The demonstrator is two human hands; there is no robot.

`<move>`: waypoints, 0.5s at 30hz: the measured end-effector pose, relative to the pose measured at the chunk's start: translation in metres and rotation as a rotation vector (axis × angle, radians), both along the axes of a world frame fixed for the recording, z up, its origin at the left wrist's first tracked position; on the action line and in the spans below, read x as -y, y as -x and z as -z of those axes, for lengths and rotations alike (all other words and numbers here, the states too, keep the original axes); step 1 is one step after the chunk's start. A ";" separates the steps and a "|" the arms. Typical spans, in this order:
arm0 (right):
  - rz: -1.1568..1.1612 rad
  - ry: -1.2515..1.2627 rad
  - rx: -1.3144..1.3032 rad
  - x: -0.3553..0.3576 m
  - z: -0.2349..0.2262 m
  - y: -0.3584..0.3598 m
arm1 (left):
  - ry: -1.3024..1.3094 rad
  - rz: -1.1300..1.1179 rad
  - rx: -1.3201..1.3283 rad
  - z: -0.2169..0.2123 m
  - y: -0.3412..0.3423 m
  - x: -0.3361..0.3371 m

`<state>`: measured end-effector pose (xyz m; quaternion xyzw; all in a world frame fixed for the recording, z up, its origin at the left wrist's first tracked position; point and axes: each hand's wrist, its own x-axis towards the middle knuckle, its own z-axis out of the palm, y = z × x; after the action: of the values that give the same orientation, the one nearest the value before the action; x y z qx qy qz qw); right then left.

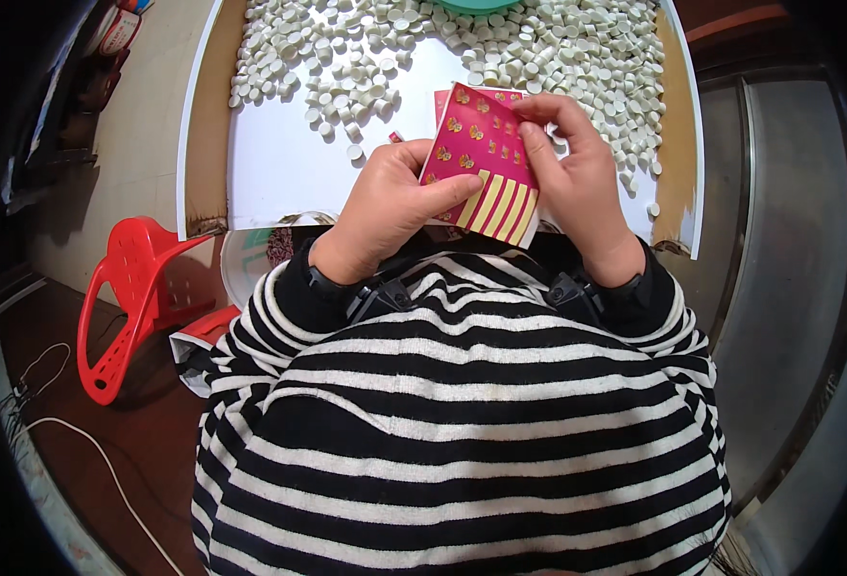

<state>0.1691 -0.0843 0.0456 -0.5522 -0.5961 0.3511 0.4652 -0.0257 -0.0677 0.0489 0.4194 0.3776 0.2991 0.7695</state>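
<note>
A magenta sticker sheet (471,144) with rows of small gold prints and several pale yellow strips is held up in front of me, tilted, over the near edge of the white tray. My left hand (394,197) grips its left side, thumb lying across the front and fingers behind. At the upper right edge of the sheet, my right hand (577,168) is closed in a pinch, thumb against forefinger. Whether a single sticker is between those fingertips is too small to make out. More magenta sheet shows behind the held one. Many small white round caps (346,91) lie beyond my hands.
The white tray has raised cardboard side walls (682,144). A green bowl (481,5) sits at its far side. On the left stand a red plastic chair (135,298) and a white bucket (241,264) below the tray. A pale cable (107,461) runs along the floor.
</note>
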 end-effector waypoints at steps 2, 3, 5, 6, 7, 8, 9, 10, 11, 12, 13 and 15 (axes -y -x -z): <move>-0.040 -0.345 0.550 0.000 -0.004 0.002 | 0.005 -0.004 0.019 0.000 0.001 0.000; -0.039 -0.345 0.550 0.001 -0.005 0.002 | 0.006 -0.005 0.031 0.000 0.001 0.000; -0.170 -0.260 0.412 0.002 -0.007 0.003 | 0.009 -0.008 0.055 0.000 0.002 0.000; -0.234 -0.217 0.342 0.003 -0.008 0.003 | 0.009 -0.007 0.054 0.000 0.002 0.000; -0.234 -0.217 0.342 0.004 -0.009 0.003 | -0.004 -0.016 0.055 0.001 0.002 0.001; -0.245 -0.206 0.335 0.004 -0.010 0.003 | -0.017 -0.024 0.055 0.001 0.002 0.001; -0.257 -0.195 0.328 0.005 -0.010 0.003 | -0.031 -0.032 0.056 0.002 0.002 0.002; -0.268 -0.184 0.321 0.005 -0.011 0.003 | -0.030 -0.032 0.056 0.002 0.002 0.002; -0.268 -0.184 0.321 0.005 -0.012 0.003 | -0.043 -0.039 0.042 0.001 0.003 0.002; -0.293 -0.168 0.331 0.006 -0.013 0.004 | -0.056 -0.045 0.029 0.001 0.003 0.002; -0.317 -0.152 0.341 0.006 -0.014 0.005 | -0.070 -0.052 0.015 0.001 0.003 0.003; -0.342 -0.136 0.350 0.007 -0.014 0.005 | -0.089 -0.053 -0.005 0.002 0.003 0.002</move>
<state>0.1639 -0.0912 0.0596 -0.4633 -0.7745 0.2829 0.3247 -0.0288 -0.0702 0.0465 0.4438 0.3770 0.3346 0.7409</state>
